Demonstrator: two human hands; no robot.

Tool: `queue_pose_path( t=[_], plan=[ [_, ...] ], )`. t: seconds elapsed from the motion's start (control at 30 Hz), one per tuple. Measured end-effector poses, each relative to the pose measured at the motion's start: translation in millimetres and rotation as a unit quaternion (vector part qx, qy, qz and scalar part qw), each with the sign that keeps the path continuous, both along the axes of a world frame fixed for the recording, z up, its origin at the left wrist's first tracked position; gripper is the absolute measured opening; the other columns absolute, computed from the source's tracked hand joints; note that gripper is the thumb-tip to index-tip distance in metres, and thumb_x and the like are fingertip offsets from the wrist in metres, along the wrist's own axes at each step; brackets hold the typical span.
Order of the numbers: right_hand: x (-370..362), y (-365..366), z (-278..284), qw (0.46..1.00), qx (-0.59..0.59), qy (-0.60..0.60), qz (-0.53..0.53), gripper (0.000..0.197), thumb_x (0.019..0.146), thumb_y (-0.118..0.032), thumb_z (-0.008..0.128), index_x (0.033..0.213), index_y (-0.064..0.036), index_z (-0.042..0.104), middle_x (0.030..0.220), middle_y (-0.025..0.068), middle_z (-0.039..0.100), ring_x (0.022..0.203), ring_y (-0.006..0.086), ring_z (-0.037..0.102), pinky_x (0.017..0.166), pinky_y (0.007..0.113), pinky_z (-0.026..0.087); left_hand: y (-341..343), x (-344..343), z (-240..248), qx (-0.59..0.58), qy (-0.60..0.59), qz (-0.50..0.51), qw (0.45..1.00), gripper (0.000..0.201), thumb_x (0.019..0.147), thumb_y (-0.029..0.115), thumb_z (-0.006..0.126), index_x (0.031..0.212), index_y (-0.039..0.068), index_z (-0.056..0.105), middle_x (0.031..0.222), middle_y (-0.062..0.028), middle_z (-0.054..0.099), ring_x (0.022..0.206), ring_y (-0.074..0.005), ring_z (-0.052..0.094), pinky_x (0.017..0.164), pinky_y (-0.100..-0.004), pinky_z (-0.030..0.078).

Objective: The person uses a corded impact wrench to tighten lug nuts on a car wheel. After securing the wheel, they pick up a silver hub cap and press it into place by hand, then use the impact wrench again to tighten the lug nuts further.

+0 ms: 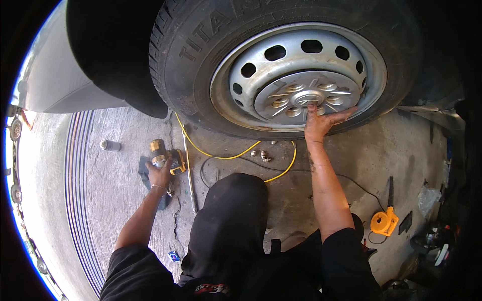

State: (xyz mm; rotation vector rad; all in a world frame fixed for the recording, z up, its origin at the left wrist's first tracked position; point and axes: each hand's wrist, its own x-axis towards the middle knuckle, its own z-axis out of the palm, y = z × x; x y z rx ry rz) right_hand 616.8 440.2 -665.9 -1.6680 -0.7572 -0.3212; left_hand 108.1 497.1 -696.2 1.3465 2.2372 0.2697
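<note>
A large black tyre [188, 75] on a silver steel wheel [296, 62] stands in front of me. A round grey centre cover [281, 95] sits in the wheel's middle, with nut heads showing in its openings. My right hand [321, 123] rests against the cover's lower part, thumb up on its centre and fingers stretched out to the right. Down on the left, my left hand [159, 173] is closed around a yellow-and-black cordless impact wrench [176, 163] at floor level. Its fingers are partly hidden by the tool.
A long metal bar [190, 173] lies beside the impact wrench. A yellow hose [228, 157] and dark cord curve under the tyre, near several wheel nuts [264, 156]. An orange blower [384, 221] lies right; a grey cylinder [110, 145] lies left, near a floor grate [75, 170].
</note>
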Motion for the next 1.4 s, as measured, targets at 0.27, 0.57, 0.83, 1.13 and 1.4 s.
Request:
queue_pose_path(
  t=[0.27, 0.57, 0.83, 1.13, 1.4],
  plan=[
    [-3.7, -3.8, 7.7, 0.999, -0.003, 0.031, 0.021, 0.147, 0.065, -0.063, 0.085, 0.153, 0.0023, -0.012, 0.156, 0.029, -0.001, 0.148, 0.0417, 0.002, 0.122, 0.055, 0.005, -20.9, -17.1, -3.0, 0.045, 0.002, -0.065, 0.997, 0.098, 0.07, 0.049, 0.085, 0.134, -0.007, 0.035, 0.122, -0.033, 0.059, 0.113, -0.0453, 0.06, 0.097, -0.0461, 0.047],
    [-7.8, -14.4, 25.9, 0.997, -0.021, 0.055, 0.047, 0.139, 0.066, -0.043, 0.092, 0.153, 0.0016, -0.007, 0.156, 0.027, 0.006, 0.146, 0.0391, 0.013, 0.121, 0.05, 0.014, -18.9, -24.8, 2.9, -0.011, -0.016, -0.061, 0.998, 0.095, 0.07, 0.044, 0.087, 0.135, -0.005, 0.037, 0.12, -0.0281, 0.062, 0.109, -0.0407, 0.063, 0.094, -0.0447, 0.049],
    [-4.4, -24.4, 71.6, 0.973, -0.142, 0.174, 0.051, 0.135, 0.064, -0.043, 0.094, 0.149, 0.0069, 0.0, 0.148, 0.0319, 0.022, 0.141, 0.0402, 0.026, 0.118, 0.046, 0.023, -14.5, -25.3, 37.9, 0.053, -0.006, -0.133, 0.99, 0.108, 0.071, 0.039, 0.087, 0.147, -0.006, 0.026, 0.144, -0.0293, 0.037, 0.135, -0.0411, 0.038, 0.113, -0.045, 0.034],
    [-0.6, -26.2, 128.1, 0.907, -0.337, 0.246, 0.06, 0.14, 0.068, -0.045, 0.09, 0.146, 0.0146, -0.01, 0.149, 0.0366, 0.024, 0.14, 0.0408, 0.03, 0.117, 0.039, 0.029, 74.8, 136.7, 134.2, 0.375, -0.306, -0.208, 0.85, 0.103, 0.087, 0.048, 0.07, 0.154, -0.006, 0.013, 0.157, -0.0283, 0.021, 0.146, -0.0369, 0.023, 0.121, -0.0476, 0.016],
    [-6.5, -26.6, 109.5, 0.944, -0.196, 0.26, 0.06, 0.134, 0.065, -0.027, 0.094, 0.148, 0.0089, -0.005, 0.146, 0.0325, 0.024, 0.136, 0.0382, 0.031, 0.117, 0.04, 0.027, 105.5, 199.5, 112.8, 0.556, -0.207, -0.102, 0.799, 0.113, 0.084, 0.081, 0.049, 0.146, -0.012, 0.032, 0.145, -0.0321, 0.037, 0.137, -0.0416, 0.035, 0.115, -0.0514, 0.024]
  ],
)
